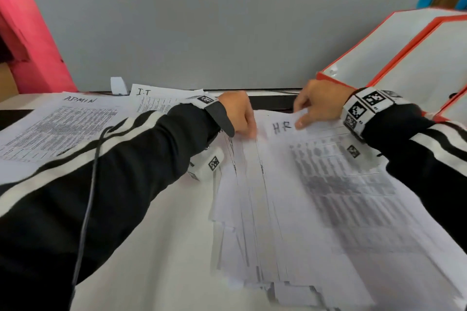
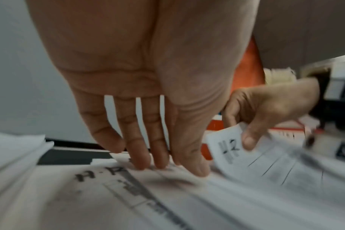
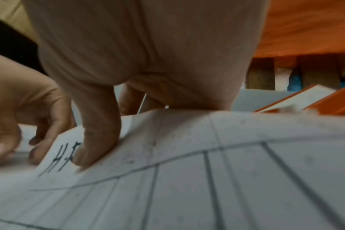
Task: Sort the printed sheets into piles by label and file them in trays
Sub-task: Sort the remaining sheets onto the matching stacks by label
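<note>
A fanned stack of printed sheets (image 1: 252,209) lies on the white desk in front of me. My right hand (image 1: 316,106) pinches the top corner of a sheet marked HR (image 1: 328,171), thumb on top beside the label, and that corner is lifted off the stack (image 3: 167,155). My left hand (image 1: 240,116) presses straight fingertips (image 2: 142,161) onto the stack's far edge, next to another sheet labelled HR (image 2: 100,172). An ADMIN pile (image 1: 58,129) and an IT pile (image 1: 156,101) lie at the far left.
Orange-edged file trays (image 1: 394,53) stand at the far right, close behind my right wrist. A grey partition (image 1: 202,33) closes off the back of the desk. A small white block (image 1: 118,85) sits by the IT pile.
</note>
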